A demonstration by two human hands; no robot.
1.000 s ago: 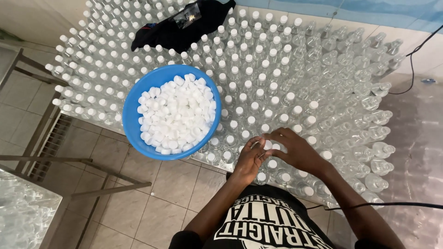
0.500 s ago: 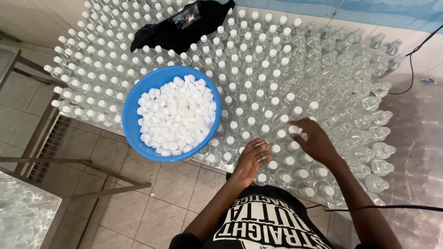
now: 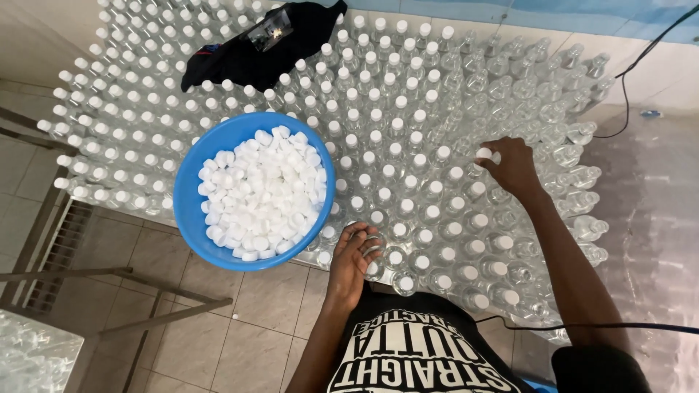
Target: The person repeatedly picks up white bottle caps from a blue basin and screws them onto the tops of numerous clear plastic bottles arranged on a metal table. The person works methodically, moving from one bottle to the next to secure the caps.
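Observation:
A large block of clear plastic bottles (image 3: pixel 408 124) stands packed together in front of me; most carry white caps, while those at the right and far right are uncapped. A blue basin (image 3: pixel 191 191) heaped with loose white caps (image 3: pixel 262 193) rests on the bottles at the near left. My right hand (image 3: pixel 513 166) reaches out over the bottles and pinches a white cap (image 3: pixel 484 153) on top of a bottle. My left hand (image 3: pixel 354 255) hangs near the front row beside the basin, fingers curled with a white cap or two in them.
A black cloth bundle (image 3: pixel 262 40) lies on the bottles at the back. A black cable (image 3: pixel 641 65) runs along the right wall and another crosses near my chest. A metal frame (image 3: pixel 109 291) and tiled floor lie at the lower left.
My right hand has moved away from my left hand, up and to the right across the bottles, carrying a cap. My left hand has stayed near the front row.

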